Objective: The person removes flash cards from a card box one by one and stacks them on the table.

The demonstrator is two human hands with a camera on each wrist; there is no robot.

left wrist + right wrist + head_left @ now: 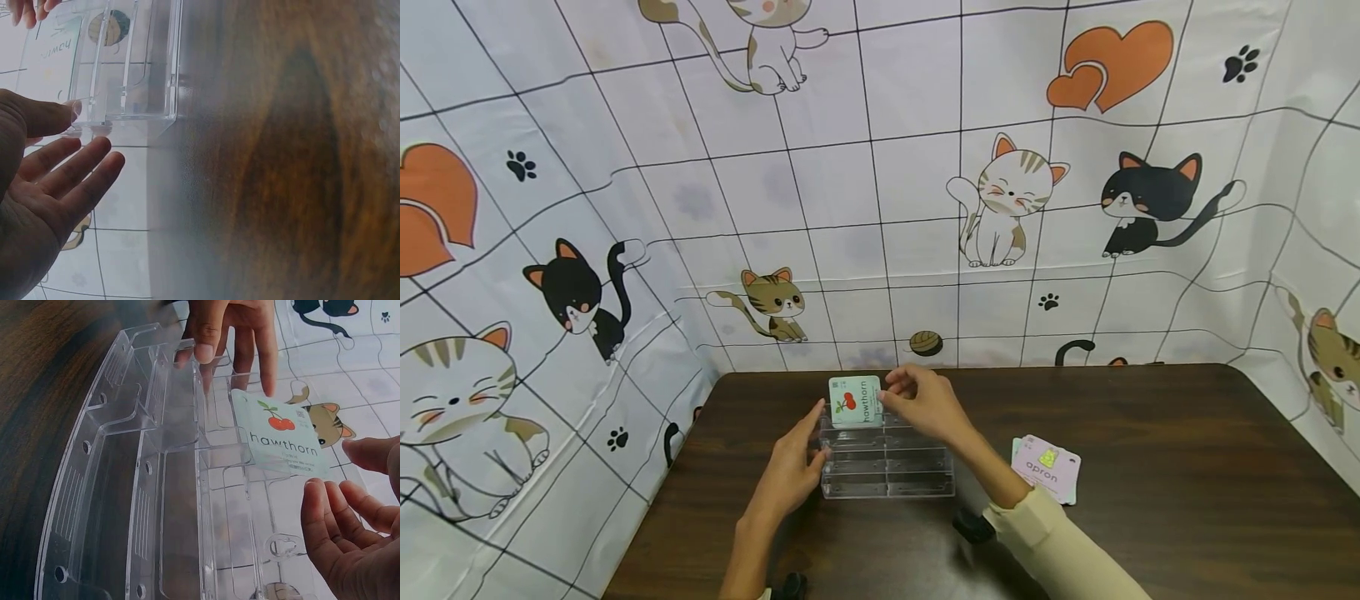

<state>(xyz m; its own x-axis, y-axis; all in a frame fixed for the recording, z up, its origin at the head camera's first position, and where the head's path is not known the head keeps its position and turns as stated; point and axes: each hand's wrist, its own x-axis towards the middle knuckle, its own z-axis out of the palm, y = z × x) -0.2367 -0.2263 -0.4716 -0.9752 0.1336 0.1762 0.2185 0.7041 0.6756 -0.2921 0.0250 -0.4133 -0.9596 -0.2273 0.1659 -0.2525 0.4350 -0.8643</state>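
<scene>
A clear plastic tiered rack [887,488] with two columns of slots stands on the table. In its back-left slot a pale green card [843,389] leans upright, printed "hawthorn" with red fruit. At the rack's left side, my left hand [790,467] touches the edge with thumb and fingertips; its other fingers extend loosely in the left wrist view. My right hand [928,404] hovers at the card's right edge. In the right wrist view the right thumb and fingers [325,519] are spread apart, just off the card [281,434], with nothing between them.
Right of the rack lies a small pile of cards [1047,467], a lilac "apron" card on top. Under everything is a dark wooden table [1187,467]. Behind it hangs a white gridded cloth [917,183] with cartoon cats.
</scene>
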